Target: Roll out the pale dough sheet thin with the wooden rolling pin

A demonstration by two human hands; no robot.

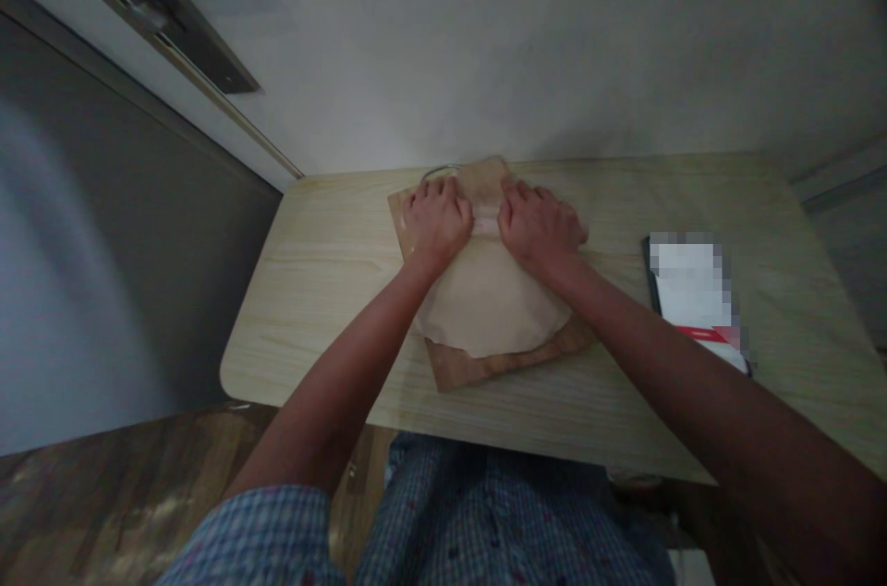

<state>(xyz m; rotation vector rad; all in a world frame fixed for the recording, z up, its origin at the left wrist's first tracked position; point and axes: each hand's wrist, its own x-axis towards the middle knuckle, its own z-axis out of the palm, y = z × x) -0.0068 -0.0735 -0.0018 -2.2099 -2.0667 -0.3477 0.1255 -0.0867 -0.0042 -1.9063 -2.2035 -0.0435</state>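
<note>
left hand [438, 224] and right hand [540, 224] curl over a rolling pin [485, 225], spaced apart, probably for even pressure. the dough sheet [495, 299] lies beneath, on a wooden board [457, 369] that seemingly shields the table [333, 272].

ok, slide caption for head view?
Left hand and right hand on a rolling pin over flattened dough, wooden board beneath.

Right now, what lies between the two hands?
Between left hand and right hand, the head view shows part of what looks like a rolling pin.
</note>
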